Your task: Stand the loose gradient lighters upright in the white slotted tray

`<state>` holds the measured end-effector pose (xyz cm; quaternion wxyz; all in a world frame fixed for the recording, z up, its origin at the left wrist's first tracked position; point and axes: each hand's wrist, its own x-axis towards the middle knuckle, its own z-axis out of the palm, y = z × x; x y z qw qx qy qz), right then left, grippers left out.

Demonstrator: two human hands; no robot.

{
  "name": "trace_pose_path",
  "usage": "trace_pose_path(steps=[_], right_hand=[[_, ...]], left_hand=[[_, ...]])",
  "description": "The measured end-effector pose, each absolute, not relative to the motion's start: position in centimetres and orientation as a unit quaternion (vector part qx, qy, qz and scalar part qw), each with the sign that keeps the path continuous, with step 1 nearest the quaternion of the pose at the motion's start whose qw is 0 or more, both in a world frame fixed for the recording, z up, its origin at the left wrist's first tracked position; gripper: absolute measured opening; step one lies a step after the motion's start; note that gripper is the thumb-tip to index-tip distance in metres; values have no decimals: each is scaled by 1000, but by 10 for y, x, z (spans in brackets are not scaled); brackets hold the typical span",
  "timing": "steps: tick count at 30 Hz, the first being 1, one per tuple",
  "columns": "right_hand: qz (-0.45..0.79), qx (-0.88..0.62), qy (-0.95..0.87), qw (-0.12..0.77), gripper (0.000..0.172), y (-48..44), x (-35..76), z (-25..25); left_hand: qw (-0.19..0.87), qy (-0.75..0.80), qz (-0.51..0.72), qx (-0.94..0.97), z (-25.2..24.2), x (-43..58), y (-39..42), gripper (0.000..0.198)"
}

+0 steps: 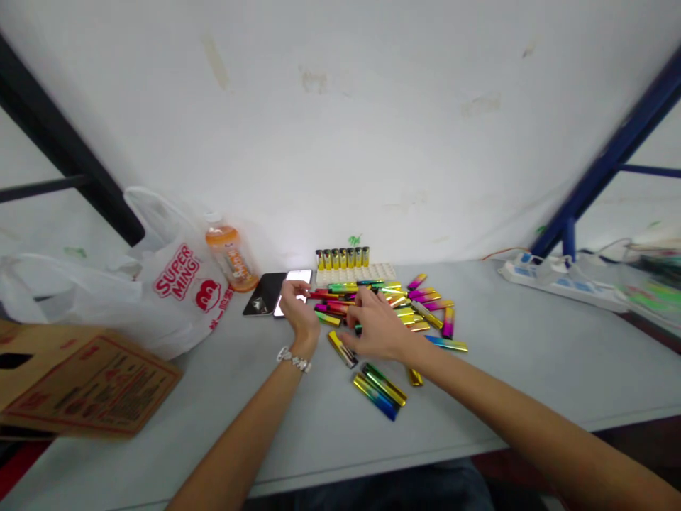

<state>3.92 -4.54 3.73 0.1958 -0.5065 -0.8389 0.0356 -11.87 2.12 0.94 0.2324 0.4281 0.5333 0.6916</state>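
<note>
My left hand (pixel 299 312), with a bracelet (pixel 294 360) at its wrist, is curled at the left edge of a pile of shiny lighters (pixel 420 310). Its fingers bend inward beside some red lighters (pixel 336 306); what they hold, if anything, is hidden. Over the pile's front left is my right hand (pixel 379 328), fingers bent and thumb pointing left. A dark end shows between thumb and fingers, too small to make out. Just below the thumb lies a gold lighter (pixel 342 349). Behind the pile, several gold lighters (pixel 343 257) stand upright in a white rack (pixel 380 272).
Nearer me lie two gradient lighters (pixel 379 390). At left are a phone with a lit screen (pixel 299 275), a dark flat item (pixel 264 293), an orange drink bottle (pixel 232 252), a plastic bag (pixel 175 298) and a cardboard box (pixel 96 380). A power strip (pixel 564 284) lies right.
</note>
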Motion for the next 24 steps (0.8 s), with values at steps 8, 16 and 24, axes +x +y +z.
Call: trace_pose_path(steps=[8,16,24], right_hand=[[67,-549,-817,162,26,-47,15,25],[246,-565,-728,301,28,-27,37,26],[419,-524,-608,424,31,-23,61,23]], left_hand=[[244,567,644,451,15,-140,7,40],[188,441,568,669,22,-135,-2,15],[130,253,456,843,18,-119,-16,43]])
